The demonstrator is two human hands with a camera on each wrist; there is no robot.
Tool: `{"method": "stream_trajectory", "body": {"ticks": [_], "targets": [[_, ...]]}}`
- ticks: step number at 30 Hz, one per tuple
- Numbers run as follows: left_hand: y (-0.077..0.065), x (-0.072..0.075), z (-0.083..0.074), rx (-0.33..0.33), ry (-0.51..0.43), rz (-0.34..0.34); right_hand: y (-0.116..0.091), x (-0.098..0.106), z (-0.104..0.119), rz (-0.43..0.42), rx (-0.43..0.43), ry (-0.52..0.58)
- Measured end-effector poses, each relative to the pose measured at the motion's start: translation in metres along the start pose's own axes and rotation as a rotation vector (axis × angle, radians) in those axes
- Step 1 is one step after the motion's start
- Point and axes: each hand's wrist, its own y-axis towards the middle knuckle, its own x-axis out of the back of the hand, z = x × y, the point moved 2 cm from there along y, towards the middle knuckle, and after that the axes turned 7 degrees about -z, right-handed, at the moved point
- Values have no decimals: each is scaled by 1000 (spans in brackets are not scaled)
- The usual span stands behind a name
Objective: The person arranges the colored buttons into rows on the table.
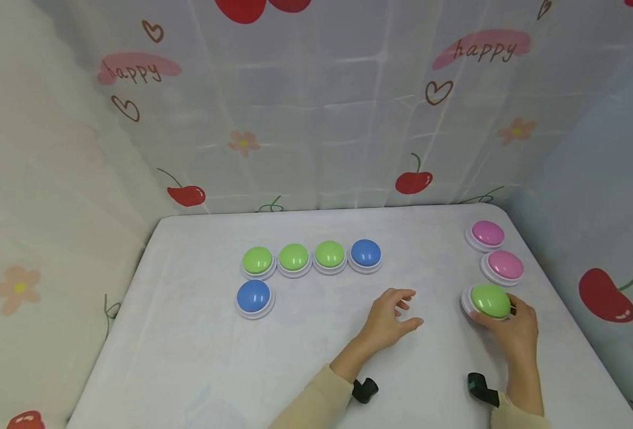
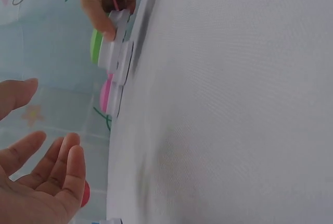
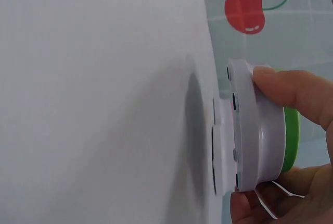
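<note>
My right hand (image 1: 518,333) grips a green push button (image 1: 490,300) with a white round base, thumb on one side and fingers on the other. In the right wrist view the button's white base (image 3: 247,130) is raised off the table, with a shadow beside it. My left hand (image 1: 386,320) hovers over the middle of the table with its fingers loosely spread, holding nothing. Just behind the gripped button stand two pink buttons, a nearer one (image 1: 505,264) and a farther one (image 1: 487,233).
On the white table (image 1: 187,357), a row holds three green buttons, with one (image 1: 293,257) in its middle, and a blue button (image 1: 365,254) at its right end. Another blue button (image 1: 253,297) stands before the row's left end. A printed curtain (image 1: 316,119) hangs behind.
</note>
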Motion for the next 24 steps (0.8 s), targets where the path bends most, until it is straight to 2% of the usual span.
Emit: {"method": "stream_trajectory", "body": {"ticks": [9,17,24], "targets": [[7,0,0,-38,21,-39,-28,-22,37,122,213,26],[5,15,2,-61,44,-97,-49,-38,68,201,437,98],[-1,35,6,-75,76,-139,-59,-54,81,268,497,98]]}}
